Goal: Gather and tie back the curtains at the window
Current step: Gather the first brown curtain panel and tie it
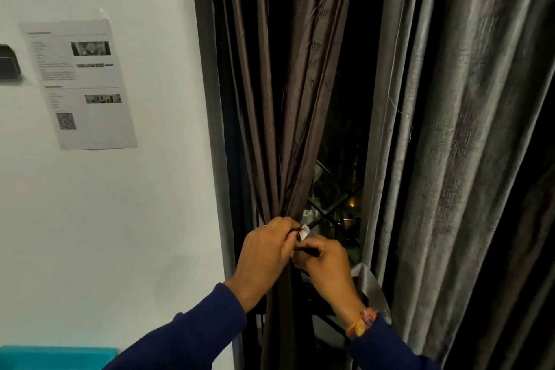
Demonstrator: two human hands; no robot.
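A brown curtain (288, 105) hangs at the left side of the window, gathered into a narrow bundle at hand height. A thin dark tie (312, 223) with a small white tag (304, 232) wraps the bundle. My left hand (267, 252) grips the gathered cloth and pinches the tie at its left end. Just right of it, my right hand (326, 264) holds the tie's other end, fingers curled around it. The two hands touch. A grey curtain (456, 144) hangs loose on the right.
Dark window glass with a diagonal grille (336, 204) shows between the two curtains. A printed sheet (81, 84) is taped to the white wall (120, 219) on the left. A teal surface (57, 357) sits at the bottom left corner.
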